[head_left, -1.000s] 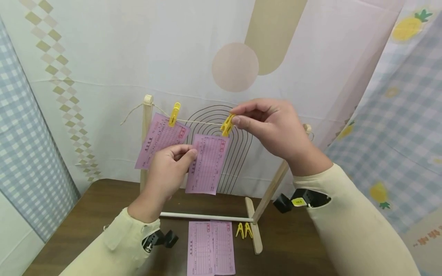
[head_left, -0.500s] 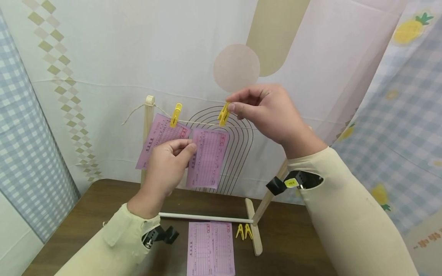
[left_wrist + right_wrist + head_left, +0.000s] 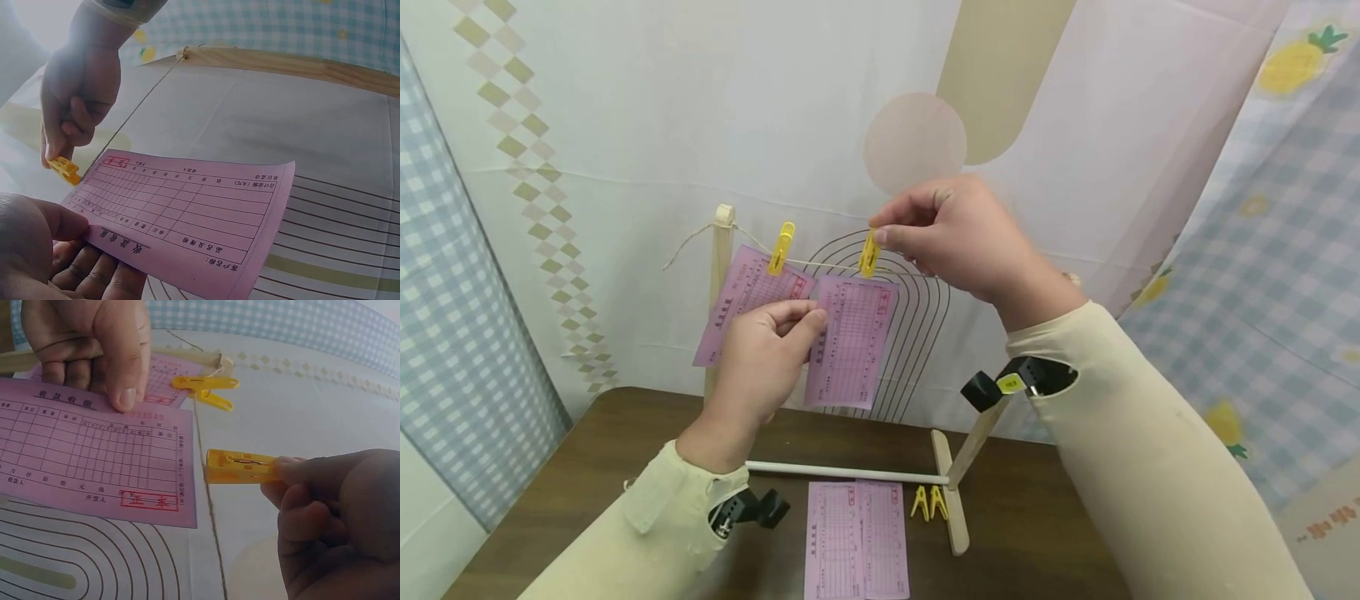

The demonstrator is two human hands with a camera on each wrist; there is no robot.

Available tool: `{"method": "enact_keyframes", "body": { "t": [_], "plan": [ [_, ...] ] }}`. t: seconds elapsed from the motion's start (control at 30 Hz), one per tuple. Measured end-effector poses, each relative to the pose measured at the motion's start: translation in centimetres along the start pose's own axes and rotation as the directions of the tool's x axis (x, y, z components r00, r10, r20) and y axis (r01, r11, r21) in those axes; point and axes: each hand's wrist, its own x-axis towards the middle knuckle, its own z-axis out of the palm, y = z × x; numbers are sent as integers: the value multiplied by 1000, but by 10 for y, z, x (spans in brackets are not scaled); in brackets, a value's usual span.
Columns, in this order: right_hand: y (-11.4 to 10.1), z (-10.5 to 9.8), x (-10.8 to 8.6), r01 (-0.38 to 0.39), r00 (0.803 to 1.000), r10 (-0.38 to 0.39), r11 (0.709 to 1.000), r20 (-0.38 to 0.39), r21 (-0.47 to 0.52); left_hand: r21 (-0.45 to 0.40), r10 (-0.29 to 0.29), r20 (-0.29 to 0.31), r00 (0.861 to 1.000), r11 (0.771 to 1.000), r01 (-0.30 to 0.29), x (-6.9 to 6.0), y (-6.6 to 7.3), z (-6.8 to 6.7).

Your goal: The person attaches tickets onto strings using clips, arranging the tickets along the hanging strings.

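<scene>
A pink receipt slip (image 3: pixel 853 346) is pinched at its left edge between thumb and fingers of my left hand (image 3: pixel 763 358), its top edge close to the string (image 3: pixel 209 519). My right hand (image 3: pixel 958 237) pinches a yellow clothespin (image 3: pixel 240 467) by its handle end, the tip at the string. In the right wrist view a gap shows between that clothespin and the slip. To the left, another pink slip (image 3: pixel 748 292) hangs tilted on the string under a second yellow clothespin (image 3: pixel 782 248), partly behind my left hand.
The string runs between two wooden posts (image 3: pixel 721 242). On the brown table (image 3: pixel 647 425) lie two overlapping pink slips (image 3: pixel 835 542). Two yellow clothespins (image 3: pixel 928 503) stand beside the rack's wooden foot (image 3: pixel 951 500). A white bar (image 3: pixel 850 472) crosses low between the posts.
My right hand has moved left and up along the string with the clothespin, which has turned more upright. The slip in my left hand has risen slightly.
</scene>
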Motion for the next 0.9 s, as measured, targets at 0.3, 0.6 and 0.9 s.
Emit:
{"method": "enact_keyframes", "body": {
  "t": [0.3, 0.6, 0.9],
  "plan": [
    [4, 8, 4, 2, 1000, -3, 1000, 28, 30, -3, 0, 5, 1000, 1000, 0, -1, -1, -1],
    [6, 12, 4, -15, 999, 13, 999, 52, 36, -19, -11, -1, 1000, 1000, 11, -2, -1, -1],
    [5, 14, 0, -31, 997, 28, 999, 75, 30, -23, -12, -2, 1000, 1000, 12, -3, 1, 3]
  ]
}}
